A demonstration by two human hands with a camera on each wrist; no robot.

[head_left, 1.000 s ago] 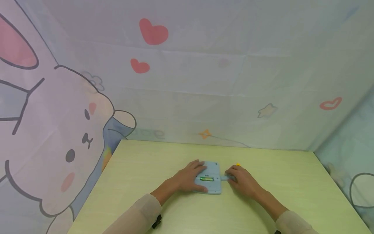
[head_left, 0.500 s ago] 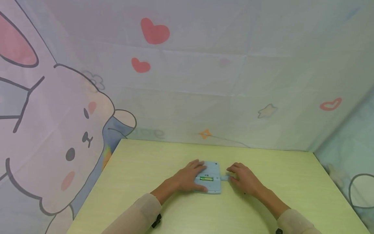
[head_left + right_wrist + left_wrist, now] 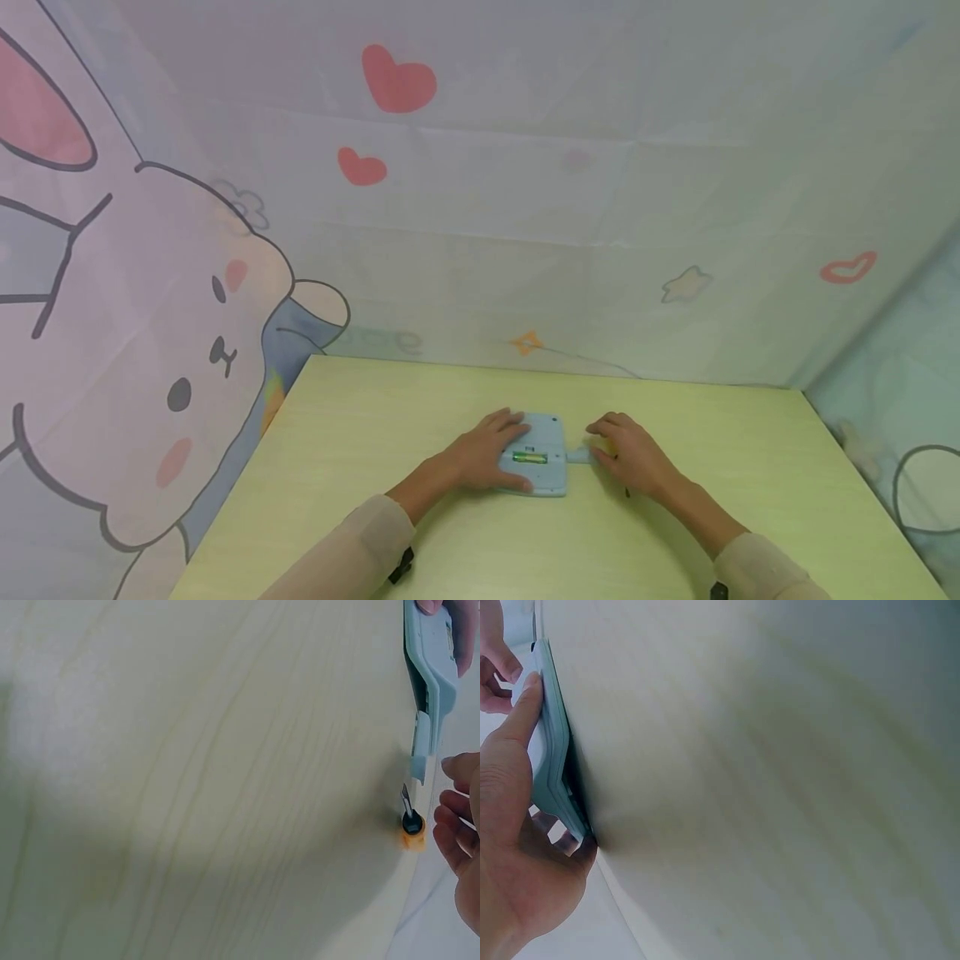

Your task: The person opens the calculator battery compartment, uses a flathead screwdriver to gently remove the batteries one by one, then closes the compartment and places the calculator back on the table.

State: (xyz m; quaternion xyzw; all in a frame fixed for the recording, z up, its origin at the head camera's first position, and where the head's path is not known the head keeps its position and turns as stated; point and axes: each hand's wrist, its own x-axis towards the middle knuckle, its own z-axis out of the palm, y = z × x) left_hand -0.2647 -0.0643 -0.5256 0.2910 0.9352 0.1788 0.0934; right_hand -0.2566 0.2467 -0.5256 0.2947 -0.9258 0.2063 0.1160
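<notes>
A light-blue calculator [image 3: 546, 479] lies back side up, with a green battery [image 3: 529, 457] visible in its open compartment. My left hand [image 3: 483, 454] grips it across the back, thumb at the near edge and fingers towards the far edge. A light-blue strip, perhaps the battery cover, [image 3: 578, 456] juts out from its right side, and I cannot tell whether it is attached. Close to the strip's end is my right hand [image 3: 632, 456], fingers loosely bent and apart from it in the right wrist view. A small screwdriver [image 3: 412, 826] with an orange handle lies below that hand.
The pale yellow-green table [image 3: 405, 400] ends at a printed cloth backdrop [image 3: 510, 208], which rises behind it. On the left, the backdrop carries a large rabbit drawing [image 3: 172, 350]. Black straps show at both sleeve cuffs.
My right hand has shifted slightly right and its fingers have loosened; a dark item was at its fingertips a second ago. The screwdriver's orange handle now shows between its fingers. Left hand and calculator stay put.
</notes>
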